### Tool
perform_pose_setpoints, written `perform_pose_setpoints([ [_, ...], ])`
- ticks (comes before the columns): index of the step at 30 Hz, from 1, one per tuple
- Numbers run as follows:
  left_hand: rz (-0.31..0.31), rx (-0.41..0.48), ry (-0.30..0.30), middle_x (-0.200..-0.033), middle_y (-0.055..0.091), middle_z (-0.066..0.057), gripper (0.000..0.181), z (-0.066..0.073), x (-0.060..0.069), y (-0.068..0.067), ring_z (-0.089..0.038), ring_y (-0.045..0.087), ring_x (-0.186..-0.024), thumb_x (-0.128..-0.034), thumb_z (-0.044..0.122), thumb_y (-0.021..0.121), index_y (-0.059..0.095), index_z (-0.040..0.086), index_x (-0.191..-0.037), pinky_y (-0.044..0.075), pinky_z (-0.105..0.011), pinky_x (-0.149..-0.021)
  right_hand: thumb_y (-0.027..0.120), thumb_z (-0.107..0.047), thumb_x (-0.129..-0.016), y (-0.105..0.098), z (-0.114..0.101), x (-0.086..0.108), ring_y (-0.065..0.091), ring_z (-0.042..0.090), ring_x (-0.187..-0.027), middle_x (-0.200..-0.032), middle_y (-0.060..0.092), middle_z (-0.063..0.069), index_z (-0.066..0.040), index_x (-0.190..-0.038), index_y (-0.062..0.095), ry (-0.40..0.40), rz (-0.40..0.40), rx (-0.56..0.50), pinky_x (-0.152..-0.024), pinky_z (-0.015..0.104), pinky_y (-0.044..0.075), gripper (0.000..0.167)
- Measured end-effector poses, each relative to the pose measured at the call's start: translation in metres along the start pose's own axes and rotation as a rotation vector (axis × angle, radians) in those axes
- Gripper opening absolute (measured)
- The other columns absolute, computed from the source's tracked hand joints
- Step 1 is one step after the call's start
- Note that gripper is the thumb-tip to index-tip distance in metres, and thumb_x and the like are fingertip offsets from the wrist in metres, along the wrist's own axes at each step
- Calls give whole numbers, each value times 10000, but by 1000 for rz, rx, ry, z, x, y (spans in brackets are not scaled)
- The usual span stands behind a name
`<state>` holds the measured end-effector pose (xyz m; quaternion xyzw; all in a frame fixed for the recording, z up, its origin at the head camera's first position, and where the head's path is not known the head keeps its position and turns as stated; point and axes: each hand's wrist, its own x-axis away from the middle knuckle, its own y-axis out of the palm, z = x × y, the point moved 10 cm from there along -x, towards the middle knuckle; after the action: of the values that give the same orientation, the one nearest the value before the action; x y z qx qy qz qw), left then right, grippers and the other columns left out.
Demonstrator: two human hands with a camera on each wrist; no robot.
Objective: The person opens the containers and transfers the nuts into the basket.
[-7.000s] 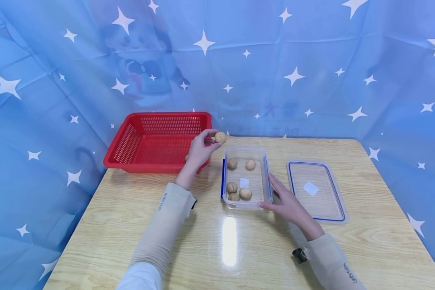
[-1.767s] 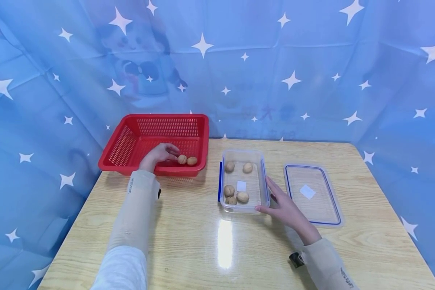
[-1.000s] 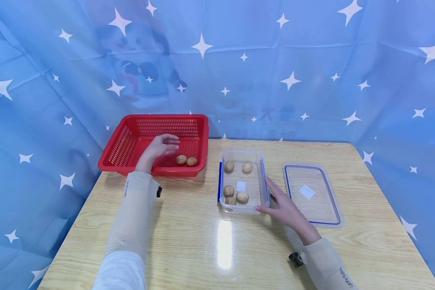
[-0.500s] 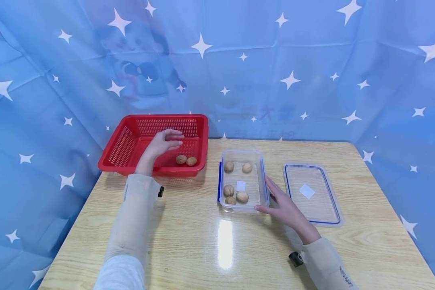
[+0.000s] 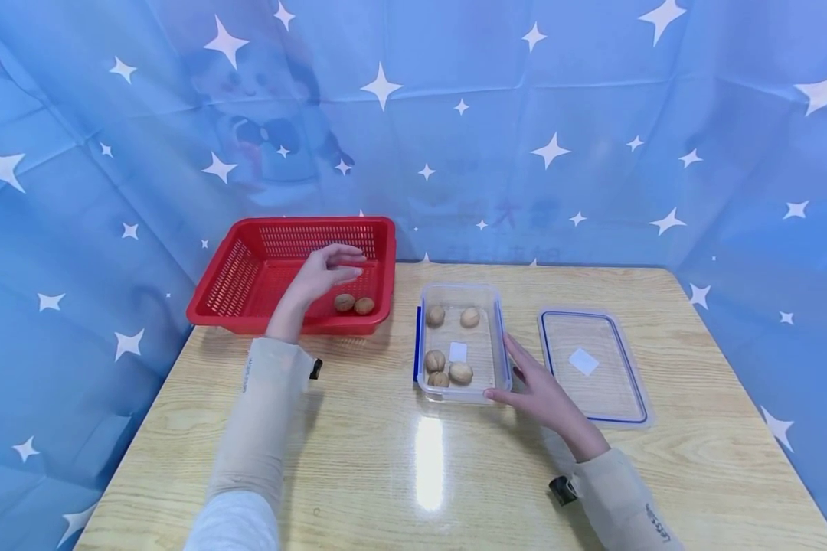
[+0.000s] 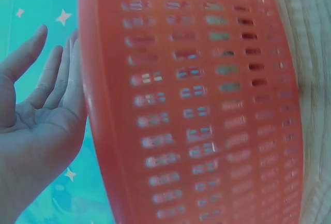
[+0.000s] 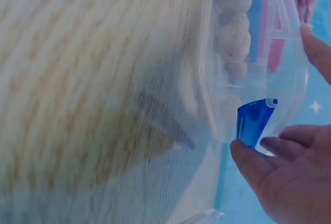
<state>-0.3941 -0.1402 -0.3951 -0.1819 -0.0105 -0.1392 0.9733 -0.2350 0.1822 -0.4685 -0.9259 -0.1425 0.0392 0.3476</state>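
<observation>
My left hand (image 5: 325, 274) hovers over the red basket (image 5: 379, 249), fingers extended and holding nothing. Just below it, apart from the fingers, two walnuts (image 5: 344, 302) lie side by side in the basket's front right corner. In the left wrist view the open palm (image 6: 44, 118) shows beyond the basket wall (image 6: 207, 125). My right hand (image 5: 540, 392) rests against the clear box (image 5: 492, 295), thumb at its front right corner and fingers along its right side. A fingertip touches the blue clip (image 7: 254, 122) in the right wrist view. Several walnuts (image 5: 461, 373) lie inside the box.
A clear lid (image 5: 613, 390) with a blue seal lies flat right of the box. The wooden table (image 5: 372, 459) backs onto a blue star-patterned curtain (image 5: 455, 69). A blue clip flap (image 5: 418, 344) hangs open on the box's left side.
Seven seconds ago my left hand held a walnut near the box; later it touched walnuts in the basket, then lifted and drifted right without one. The right hand stays at the box.
</observation>
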Motion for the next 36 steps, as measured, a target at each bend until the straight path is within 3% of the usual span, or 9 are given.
perform_pose_setpoints([
  [5, -8, -12, 40, -1374, 604, -113, 459, 11, 5, 11, -303, 583, -1250, -938, 193, 687, 556, 119, -1372, 480, -539, -1071, 767, -352, -864, 0, 1, -1, 191, 491, -1488, -1647, 89, 270, -16, -1590, 93, 2, -5, -7, -1150, 542, 325, 1045],
  [20, -66, -38, 106, -1344, 630, -55, 396, 27, 15, 47, -249, 631, -1188, -936, 205, 697, 598, 163, -1317, 549, -407, -995, 765, -357, -867, 1, 3, -2, 201, 492, -1486, -1650, 87, 265, -26, -1593, 87, 3, -7, -16, -1152, 547, 319, 1048],
  [30, -163, -7, 186, -1295, 653, -120, 368, 30, 20, 81, -269, 672, -1139, -943, 109, 674, 597, 65, -1300, 565, -360, -973, 767, -358, -865, 2, 4, -1, 208, 487, -1487, -1652, 87, 260, -30, -1594, 89, 8, -9, -9, -1153, 541, 325, 1048],
  [36, -242, 42, 199, -1321, 626, -202, 382, 25, 24, 104, -335, 655, -1172, -952, 57, 647, 563, -11, -1318, 567, -357, -971, 773, -353, -859, 3, 5, -2, 220, 489, -1482, -1650, 91, 263, -31, -1594, 89, 7, -9, -10, -1151, 539, 331, 1054],
])
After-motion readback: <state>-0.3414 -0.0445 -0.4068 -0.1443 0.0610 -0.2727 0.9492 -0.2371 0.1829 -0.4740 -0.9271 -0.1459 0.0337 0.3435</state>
